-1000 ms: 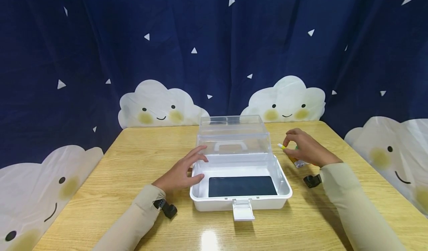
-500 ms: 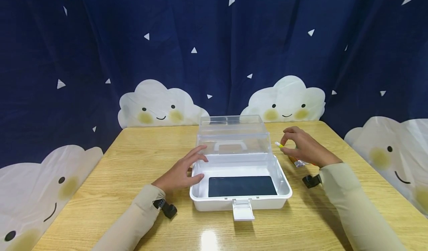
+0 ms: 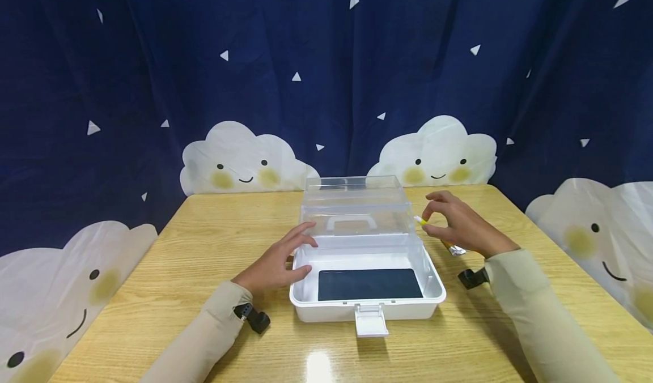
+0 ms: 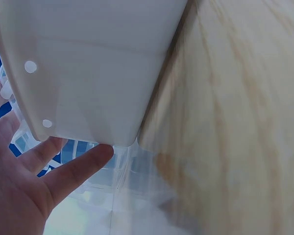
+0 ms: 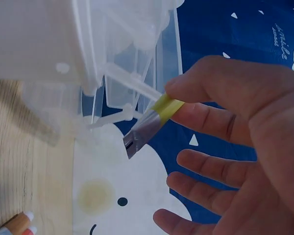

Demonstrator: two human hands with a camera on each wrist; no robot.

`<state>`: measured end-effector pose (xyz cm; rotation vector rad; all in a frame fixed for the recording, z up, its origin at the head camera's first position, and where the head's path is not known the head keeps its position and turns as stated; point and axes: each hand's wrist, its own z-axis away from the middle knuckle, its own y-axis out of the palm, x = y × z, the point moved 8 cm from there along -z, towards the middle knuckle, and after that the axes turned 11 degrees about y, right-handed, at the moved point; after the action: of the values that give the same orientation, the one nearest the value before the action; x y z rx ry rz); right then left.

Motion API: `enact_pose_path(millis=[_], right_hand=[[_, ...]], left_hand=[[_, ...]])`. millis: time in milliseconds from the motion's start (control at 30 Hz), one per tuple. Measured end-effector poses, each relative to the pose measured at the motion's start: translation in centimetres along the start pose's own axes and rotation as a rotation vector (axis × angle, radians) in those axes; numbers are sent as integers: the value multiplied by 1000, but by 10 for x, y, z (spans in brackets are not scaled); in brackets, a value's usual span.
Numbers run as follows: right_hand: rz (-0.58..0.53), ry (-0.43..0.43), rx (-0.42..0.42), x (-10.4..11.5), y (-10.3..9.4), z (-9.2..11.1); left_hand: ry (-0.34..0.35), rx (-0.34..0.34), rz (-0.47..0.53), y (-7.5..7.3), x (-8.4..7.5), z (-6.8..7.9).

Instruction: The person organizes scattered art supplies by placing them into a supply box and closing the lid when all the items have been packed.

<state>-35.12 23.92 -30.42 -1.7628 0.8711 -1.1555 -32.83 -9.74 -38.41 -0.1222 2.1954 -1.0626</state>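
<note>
A white plastic box (image 3: 423, 312) stands with its clear lid (image 3: 357, 193) swung back. A flat dark rectangle (image 3: 369, 284) lies on the box's floor. My left hand (image 3: 278, 264) rests at the box's left rim, its fingers spread and lightly bent, with fingertips over the edge. To the right of the lid, my right hand (image 3: 456, 224) pinches a short yellow stick with a silver-grey end (image 5: 154, 117) between thumb and index finger. The other fingers of that hand are spread away from the stick. Its exact kind I cannot tell.
On the wooden table (image 3: 224, 224), beneath the right hand, lie orange and brown sticks (image 3: 453, 249) with silvery wrapping, partly hidden by the hand. The box's white latch (image 3: 371, 322) hangs down in front. A dark blue curtain (image 3: 336, 60) rises behind the table.
My right hand has moved slightly left toward the box's lid, carrying the yellow stick away from the other sticks. The left hand and the box have stayed put.
</note>
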Motion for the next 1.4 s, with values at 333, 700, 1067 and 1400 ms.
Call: enact_pose_path(millis=[333,700,1067,1400], right_hand=[[-32,-25,-7,11,2,1],[-57,-57,-21,20,4,1],[-75,-62,7,26,11,0],[-78,-90,3,28,16,-2]], left_hand=[[5,2,-17,0,-1,0],[4,1,-9,0,-1,0],[10,-1,-4,0,-1,0],[32,-5,-6,0,0,0]])
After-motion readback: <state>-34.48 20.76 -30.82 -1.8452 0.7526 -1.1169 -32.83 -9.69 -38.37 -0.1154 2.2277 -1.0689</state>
